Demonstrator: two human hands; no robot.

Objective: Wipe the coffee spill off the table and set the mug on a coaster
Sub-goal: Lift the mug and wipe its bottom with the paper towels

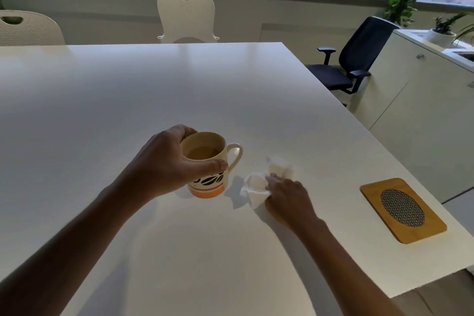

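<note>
Mug [207, 164] is gripped in your left hand [166, 161]; your right hand [284, 195] presses the tissue [256, 187], wiping. Next, carry it to the coaster [402, 210] at the tabletop's [179, 84] right edge.

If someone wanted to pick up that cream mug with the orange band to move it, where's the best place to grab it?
Probably by the handle of the cream mug with the orange band, coming from the right. The loop sticks out that way, free and unblocked, and the mug stands upright with coffee inside, so a level lift matters. For now the left hand wraps the body near the rim, while the right hand presses a crumpled white tissue.
</note>
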